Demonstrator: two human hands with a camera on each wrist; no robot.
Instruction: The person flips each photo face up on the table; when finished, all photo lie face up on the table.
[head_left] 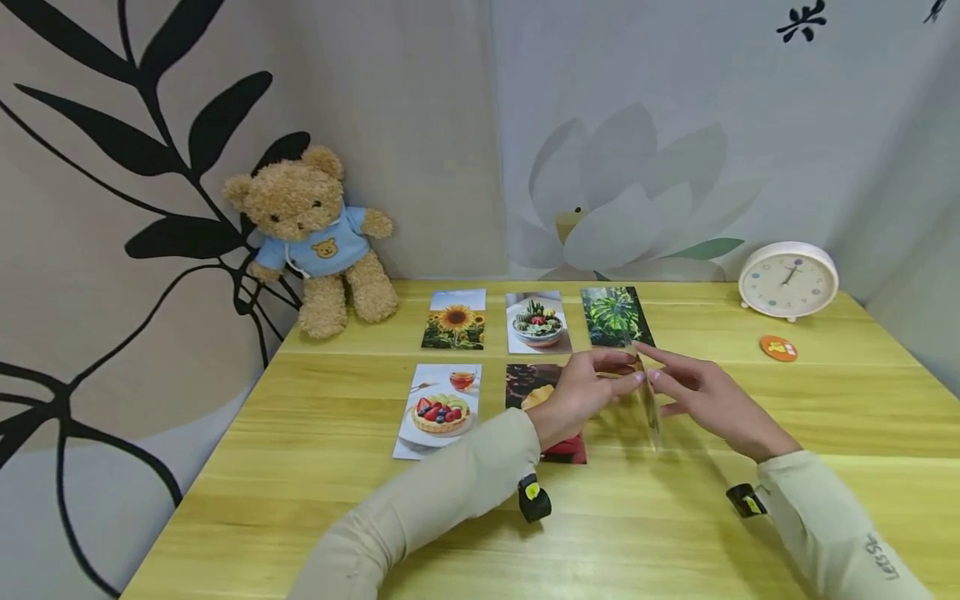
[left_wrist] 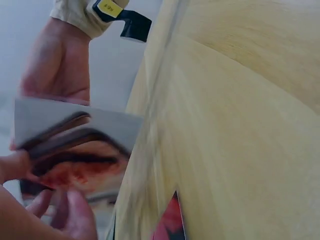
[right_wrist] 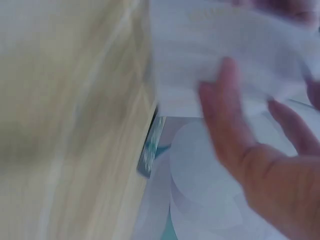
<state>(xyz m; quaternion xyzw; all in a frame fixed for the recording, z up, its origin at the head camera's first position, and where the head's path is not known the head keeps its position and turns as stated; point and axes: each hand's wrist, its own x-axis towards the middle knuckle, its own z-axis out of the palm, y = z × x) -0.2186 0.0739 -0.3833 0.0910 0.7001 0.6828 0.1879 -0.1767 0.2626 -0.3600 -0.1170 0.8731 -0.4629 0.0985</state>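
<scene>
My left hand and right hand meet at a picture card standing on edge above the table. The left fingers pinch it from the left; the right thumb and fingers hold it from the other side. In the left wrist view, the card's front shows a blurred reddish-brown picture with dark curved shapes. Its plain pale back faces the right wrist camera. Close behind the hands lies a green leaf card. My left wrist partly covers a dark card with a yellow item.
Flat on the table lie a sunflower card, a bowl card and a fruit tart card. A teddy bear sits at back left. A white clock and an orange disc are at right.
</scene>
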